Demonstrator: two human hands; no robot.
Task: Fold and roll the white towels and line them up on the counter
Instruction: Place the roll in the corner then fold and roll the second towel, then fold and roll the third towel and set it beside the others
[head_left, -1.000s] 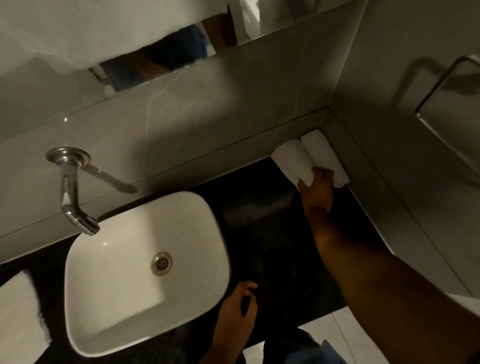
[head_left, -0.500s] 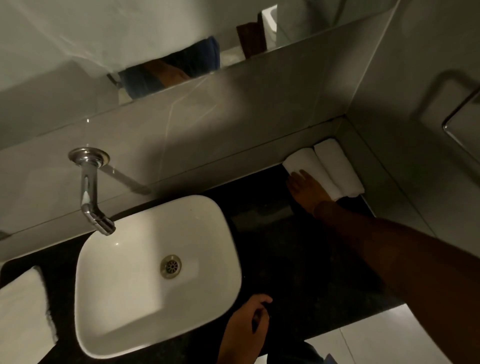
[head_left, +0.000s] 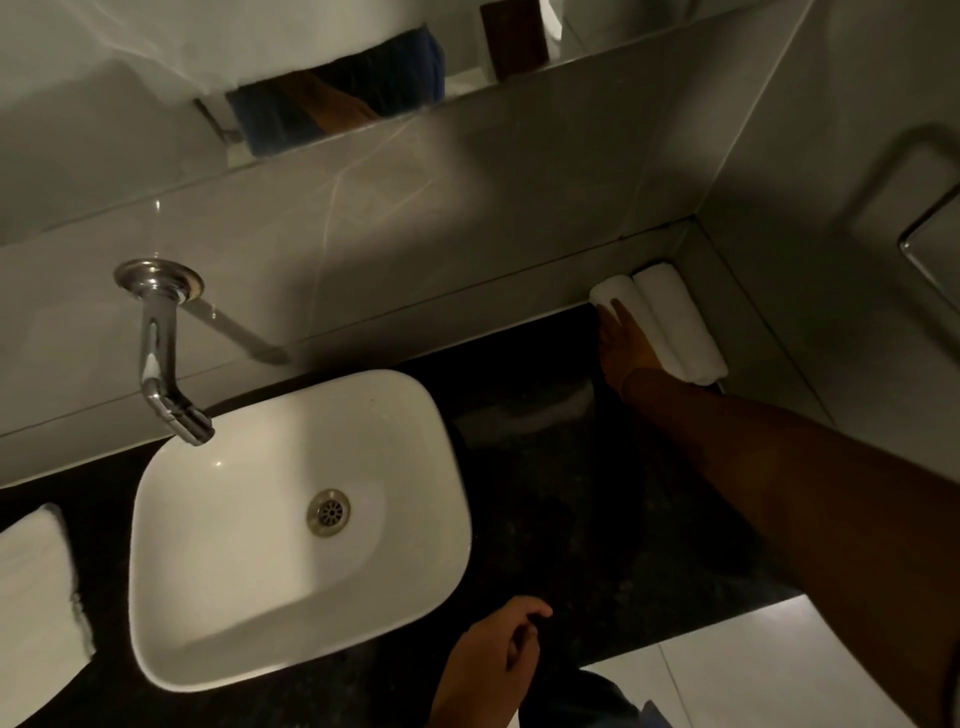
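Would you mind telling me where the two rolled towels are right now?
In the head view, the two rolled towels lie side by side in the counter's far right corner against the wall, with the right hand on the left one.

Right hand (head_left: 626, 349) outstretched, fingers flat; left hand (head_left: 488, 662) loosely curled.

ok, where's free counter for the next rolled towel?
Free: dark counter between the sink and the rolled towels, left of the right hand. Crowded: back right corner, two rolls side by side against the wall. Far left holds a flat towel.
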